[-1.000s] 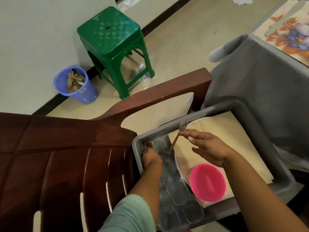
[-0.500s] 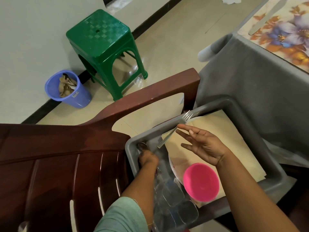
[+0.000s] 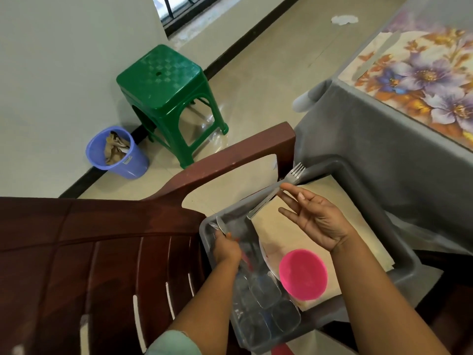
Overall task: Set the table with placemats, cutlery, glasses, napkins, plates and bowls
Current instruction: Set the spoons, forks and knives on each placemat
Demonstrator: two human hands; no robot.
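Right hand (image 3: 316,221) pinches fork (image 3: 276,192) by handle above far edge of grey tub (image 3: 399,242), other fingers spread. Left hand (image 3: 226,248) inside tub at near-left corner, grips spoon (image 3: 221,226). Pink bowl (image 3: 303,274) between forearms.

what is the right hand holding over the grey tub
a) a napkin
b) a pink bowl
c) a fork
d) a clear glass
c, the right hand pinches a metal fork by its handle, tines pointing up and away above the grey tub, while the pink bowl sits untouched in the tub.
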